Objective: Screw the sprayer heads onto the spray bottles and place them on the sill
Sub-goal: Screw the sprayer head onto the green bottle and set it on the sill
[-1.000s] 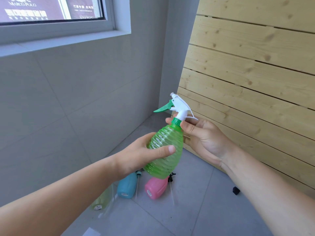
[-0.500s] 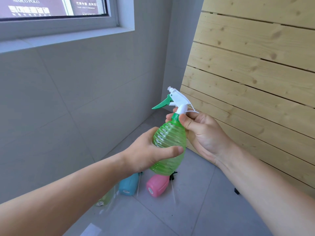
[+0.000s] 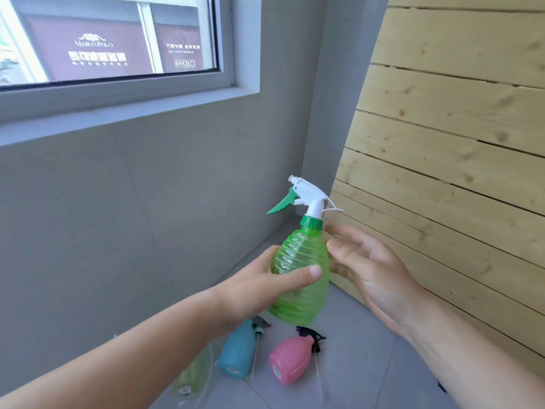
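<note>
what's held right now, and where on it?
Left hand grips the green spray bottle around its ribbed body. Right hand is open beside it, holding nothing.

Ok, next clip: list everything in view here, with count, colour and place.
spray bottle in hand: 1, clear green, ribbed, held up mid-frame
sprayer head: 1, white with green trigger, on that bottle
blue bottle: 1, lying on the floor
pink bottle: 1, lying on the floor beside the blue one
pale yellow-green bottle: 1, on the floor, partly hidden by the left arm
window sill: 1, grey, upper left
wooden slat panel: 1, pale, on the right
left hand: grips the green bottle's body
right hand: open, beside the bottle
</note>
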`<state>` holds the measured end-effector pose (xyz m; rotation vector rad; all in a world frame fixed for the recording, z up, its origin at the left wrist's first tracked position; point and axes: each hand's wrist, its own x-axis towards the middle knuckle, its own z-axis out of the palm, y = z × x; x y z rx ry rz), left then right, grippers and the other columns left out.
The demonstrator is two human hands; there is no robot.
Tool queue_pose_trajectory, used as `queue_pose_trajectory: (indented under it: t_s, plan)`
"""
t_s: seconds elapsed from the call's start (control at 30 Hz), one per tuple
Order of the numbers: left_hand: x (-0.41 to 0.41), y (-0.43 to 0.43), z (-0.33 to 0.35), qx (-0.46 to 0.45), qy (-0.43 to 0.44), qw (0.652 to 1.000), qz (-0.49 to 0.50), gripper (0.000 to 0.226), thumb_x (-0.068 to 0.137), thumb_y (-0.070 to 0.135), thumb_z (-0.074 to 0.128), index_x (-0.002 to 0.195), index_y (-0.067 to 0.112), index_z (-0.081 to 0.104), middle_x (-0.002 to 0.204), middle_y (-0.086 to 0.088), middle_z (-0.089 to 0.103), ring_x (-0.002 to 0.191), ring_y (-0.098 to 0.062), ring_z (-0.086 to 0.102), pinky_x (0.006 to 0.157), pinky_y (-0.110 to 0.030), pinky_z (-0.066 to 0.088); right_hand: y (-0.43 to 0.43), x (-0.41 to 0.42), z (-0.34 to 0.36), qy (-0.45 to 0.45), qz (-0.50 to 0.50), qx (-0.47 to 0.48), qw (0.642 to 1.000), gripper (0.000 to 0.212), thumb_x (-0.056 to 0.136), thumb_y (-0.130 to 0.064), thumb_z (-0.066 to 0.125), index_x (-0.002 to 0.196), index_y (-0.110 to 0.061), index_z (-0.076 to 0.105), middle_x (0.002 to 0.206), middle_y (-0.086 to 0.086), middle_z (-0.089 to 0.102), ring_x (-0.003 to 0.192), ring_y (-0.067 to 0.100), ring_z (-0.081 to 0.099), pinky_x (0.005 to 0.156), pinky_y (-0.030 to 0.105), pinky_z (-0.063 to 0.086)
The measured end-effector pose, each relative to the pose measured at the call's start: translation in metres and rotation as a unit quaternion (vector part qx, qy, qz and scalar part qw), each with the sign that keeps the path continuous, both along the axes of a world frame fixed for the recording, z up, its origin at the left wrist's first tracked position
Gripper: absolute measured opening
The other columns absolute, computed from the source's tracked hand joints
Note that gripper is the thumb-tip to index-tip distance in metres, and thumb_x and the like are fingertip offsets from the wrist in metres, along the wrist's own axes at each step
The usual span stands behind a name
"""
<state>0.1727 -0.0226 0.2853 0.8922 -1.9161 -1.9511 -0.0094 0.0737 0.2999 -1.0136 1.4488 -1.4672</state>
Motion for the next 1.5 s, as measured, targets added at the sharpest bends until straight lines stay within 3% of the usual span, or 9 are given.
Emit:
queue_pose_trajectory:
  t_s: [0.2, 0.3, 0.43, 0.6, 0.8, 0.9, 1.03, 1.33, 1.5]
  plan:
    - [0.019, -0.044, 0.007, 0.042, 0.065, 0.993, 0.092, 0.059, 0.078, 0.058, 0.066, 0.131, 0.031, 0.063, 0.131, -0.004, 0.075, 0.123, -0.024, 0.071, 0.11, -0.056, 0.051, -0.018, 0.034, 0.008, 0.157, 0.079, 0.015, 0.984, 0.045, 0.086, -0.032, 0.064, 0.125, -0.054, 0.055, 0.122, -0.019, 0.07, 0.114, 0.003, 0.065, 0.099, 0.034, 0.049]
    - [0.023, -0.067, 0.018, 0.03, 0.097, 0.989, 0.112, 0.042, 0.089, 0.044, 0.054, 0.13, 0.039, 0.064, 0.128, 0.005, 0.077, 0.119, -0.017, 0.073, 0.102, -0.046, 0.058, -0.048, 0.046, 0.023, 0.189, 0.065, -0.019, 0.98, 0.051, 0.081, -0.043, 0.063, 0.126, -0.062, 0.049, 0.122, -0.024, 0.068, 0.113, 0.0, 0.063, 0.1, 0.037, 0.05]
    - [0.032, -0.106, 0.049, -0.035, 0.13, 0.982, 0.134, 0.035, 0.1, 0.031, 0.055, 0.133, 0.037, 0.064, 0.123, 0.008, 0.079, 0.11, -0.009, 0.076, 0.082, -0.025, 0.063, -0.106, 0.053, 0.049, 0.225, 0.05, -0.064, 0.971, 0.046, 0.088, -0.039, 0.065, 0.128, -0.057, 0.05, 0.117, -0.021, 0.071, 0.108, 0.004, 0.067, 0.096, 0.036, 0.053]
    - [0.035, -0.172, 0.106, -0.093, 0.144, 0.966, 0.195, 0.029, 0.105, 0.021, 0.061, 0.132, 0.029, 0.064, 0.122, -0.006, 0.077, 0.091, -0.008, 0.079, 0.082, -0.028, 0.066, -0.195, 0.054, 0.092, 0.242, 0.011, -0.104, 0.965, 0.037, 0.089, -0.035, 0.069, 0.116, -0.058, 0.056, 0.101, -0.01, 0.072, 0.088, 0.001, 0.072, 0.08, 0.021, 0.056]
    - [0.036, -0.256, 0.164, -0.174, 0.128, 0.941, 0.262, 0.033, 0.099, 0.025, 0.07, 0.132, 0.02, 0.064, 0.115, -0.003, 0.077, 0.098, -0.016, 0.076, 0.096, -0.032, 0.059, -0.299, 0.06, 0.142, 0.249, -0.026, -0.111, 0.962, 0.037, 0.087, -0.037, 0.07, 0.121, -0.036, 0.054, 0.105, 0.0, 0.068, 0.098, 0.022, 0.07, 0.09, 0.041, 0.057]
    - [0.035, -0.288, 0.174, -0.202, 0.093, 0.935, 0.275, 0.019, 0.097, 0.027, 0.074, 0.115, 0.028, 0.068, 0.107, 0.003, 0.077, 0.084, -0.004, 0.078, 0.076, -0.02, 0.06, -0.337, 0.061, 0.149, 0.233, -0.012, -0.109, 0.966, 0.039, 0.089, -0.033, 0.069, 0.125, -0.027, 0.056, 0.114, 0.009, 0.069, 0.102, 0.026, 0.07, 0.093, 0.048, 0.055]
    - [0.03, -0.322, 0.172, -0.206, 0.055, 0.93, 0.3, 0.046, 0.096, 0.029, 0.076, 0.138, 0.016, 0.064, 0.13, -0.011, 0.074, 0.121, -0.038, 0.069, 0.111, -0.052, 0.052, -0.373, 0.061, 0.148, 0.242, -0.017, -0.099, 0.965, 0.044, 0.09, -0.037, 0.067, 0.13, -0.027, 0.053, 0.119, 0.011, 0.067, 0.106, 0.028, 0.068, 0.096, 0.046, 0.054]
    - [0.011, -0.361, 0.164, -0.176, 0.081, 0.917, 0.348, 0.057, 0.092, 0.032, 0.08, 0.144, 0.019, 0.059, 0.093, 0.008, 0.068, 0.09, -0.018, 0.072, 0.103, -0.039, 0.058, -0.414, 0.047, 0.146, 0.264, -0.029, -0.094, 0.959, 0.048, 0.09, -0.044, 0.065, 0.134, -0.032, 0.051, 0.111, 0.005, 0.066, 0.088, 0.021, 0.065, 0.076, 0.032, 0.052]
    - [0.01, -0.365, 0.162, -0.176, 0.091, 0.908, 0.369, 0.061, 0.089, 0.03, 0.083, 0.143, 0.014, 0.06, 0.105, -0.003, 0.075, 0.093, -0.02, 0.074, 0.101, -0.039, 0.06, -0.419, 0.041, 0.14, 0.255, -0.022, -0.105, 0.961, 0.056, 0.089, -0.047, 0.066, 0.14, -0.035, 0.047, 0.114, 0.004, 0.065, 0.082, 0.015, 0.062, 0.074, 0.028, 0.048]
